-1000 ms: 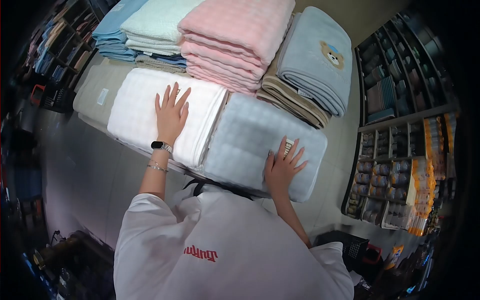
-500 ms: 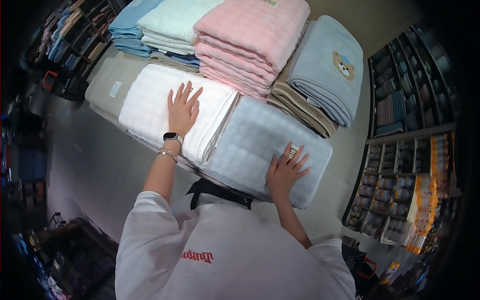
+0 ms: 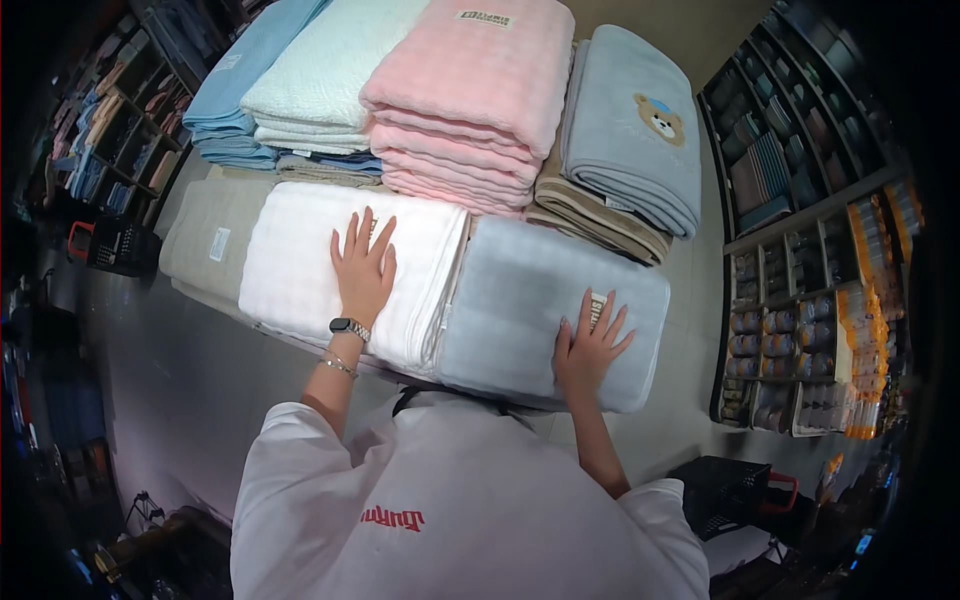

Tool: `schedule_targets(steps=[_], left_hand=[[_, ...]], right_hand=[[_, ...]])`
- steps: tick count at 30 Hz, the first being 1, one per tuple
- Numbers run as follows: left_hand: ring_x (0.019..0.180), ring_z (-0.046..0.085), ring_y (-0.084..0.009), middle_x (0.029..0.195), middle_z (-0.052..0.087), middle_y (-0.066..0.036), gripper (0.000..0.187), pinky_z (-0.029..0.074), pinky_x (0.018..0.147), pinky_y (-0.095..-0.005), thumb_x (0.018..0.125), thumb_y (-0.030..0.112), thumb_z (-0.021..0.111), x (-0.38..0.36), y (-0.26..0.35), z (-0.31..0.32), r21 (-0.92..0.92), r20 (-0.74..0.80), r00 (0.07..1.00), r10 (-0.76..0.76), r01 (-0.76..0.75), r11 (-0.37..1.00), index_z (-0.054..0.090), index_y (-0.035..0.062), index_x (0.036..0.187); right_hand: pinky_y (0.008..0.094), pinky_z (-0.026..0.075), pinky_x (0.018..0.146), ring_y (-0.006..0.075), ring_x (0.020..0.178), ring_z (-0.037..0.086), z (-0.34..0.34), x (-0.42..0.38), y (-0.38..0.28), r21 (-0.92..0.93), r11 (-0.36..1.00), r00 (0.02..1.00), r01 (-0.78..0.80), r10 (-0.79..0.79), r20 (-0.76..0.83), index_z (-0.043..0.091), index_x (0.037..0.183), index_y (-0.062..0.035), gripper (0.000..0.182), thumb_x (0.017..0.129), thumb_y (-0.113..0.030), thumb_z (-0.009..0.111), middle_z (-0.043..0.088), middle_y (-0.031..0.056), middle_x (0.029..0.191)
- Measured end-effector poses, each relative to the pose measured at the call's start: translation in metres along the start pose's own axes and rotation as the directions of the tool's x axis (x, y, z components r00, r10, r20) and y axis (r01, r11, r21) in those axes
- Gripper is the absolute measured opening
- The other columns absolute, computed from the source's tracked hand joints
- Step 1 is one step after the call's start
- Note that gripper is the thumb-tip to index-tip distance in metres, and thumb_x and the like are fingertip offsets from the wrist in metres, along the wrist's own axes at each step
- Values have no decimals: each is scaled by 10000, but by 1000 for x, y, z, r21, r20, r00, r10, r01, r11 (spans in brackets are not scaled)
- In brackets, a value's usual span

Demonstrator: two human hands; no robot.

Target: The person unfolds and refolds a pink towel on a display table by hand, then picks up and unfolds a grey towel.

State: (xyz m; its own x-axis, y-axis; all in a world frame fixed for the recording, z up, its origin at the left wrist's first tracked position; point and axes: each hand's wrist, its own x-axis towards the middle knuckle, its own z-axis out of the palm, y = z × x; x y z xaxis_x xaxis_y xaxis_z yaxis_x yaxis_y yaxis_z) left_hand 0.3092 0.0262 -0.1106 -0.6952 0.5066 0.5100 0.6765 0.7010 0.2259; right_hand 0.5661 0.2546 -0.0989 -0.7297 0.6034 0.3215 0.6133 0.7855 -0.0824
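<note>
The right hand (image 3: pixel 590 345) lies flat, fingers spread, on the grey-blue folded towel (image 3: pixel 540 310) at the bench's near edge, touching its label (image 3: pixel 597 308). Just beside it, the left hand (image 3: pixel 362 268) presses open-palmed on the white folded towel (image 3: pixel 300 265). Behind them rise the pink stack (image 3: pixel 465 95) and the bear-patch towel (image 3: pixel 630 125).

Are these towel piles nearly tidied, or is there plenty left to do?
Done, it seems: the pink stack, the mint stack and the bear towel at the back sit folded and squared. In hand: the left hand lies flat on the white stack, the right hand flat on the grey-blue stack. Left: little shows; the front piles' edges look roughly even.
</note>
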Motion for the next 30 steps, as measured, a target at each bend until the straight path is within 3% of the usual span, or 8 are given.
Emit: schedule_targets(steps=[10, 17, 30], left_hand=[[1348, 300, -318, 1446, 374, -139, 430, 115, 1104, -538, 895, 227, 503, 3, -4, 0, -37, 7, 1000, 14, -14, 999, 525, 189, 1323], [1346, 297, -344, 1451, 362, -144, 436, 110, 1097, -546, 890, 226, 497, 11, -2, 3, -68, 12, 1000, 28, -27, 997, 524, 177, 1322], [1342, 318, -322, 1434, 399, -132, 410, 129, 1099, -524, 893, 218, 495, 14, -7, 11, -96, -2, 999, 33, -33, 995, 550, 198, 1299]], right_hand=[[578, 77, 1095, 368, 1364, 262, 11, -1, -1, 86, 994, 990, -67, 77, -118, 492, 1355, -185, 494, 877, -308, 522, 353, 109, 1471], [562, 83, 1101, 357, 1358, 282, 21, 1, 4, 141, 989, 974, -44, 74, -216, 536, 1316, -183, 474, 848, -257, 554, 388, 98, 1454], [557, 90, 1103, 350, 1347, 302, 16, -5, 0, 122, 989, 975, -78, 101, -196, 533, 1318, -195, 472, 852, -270, 566, 389, 92, 1453]])
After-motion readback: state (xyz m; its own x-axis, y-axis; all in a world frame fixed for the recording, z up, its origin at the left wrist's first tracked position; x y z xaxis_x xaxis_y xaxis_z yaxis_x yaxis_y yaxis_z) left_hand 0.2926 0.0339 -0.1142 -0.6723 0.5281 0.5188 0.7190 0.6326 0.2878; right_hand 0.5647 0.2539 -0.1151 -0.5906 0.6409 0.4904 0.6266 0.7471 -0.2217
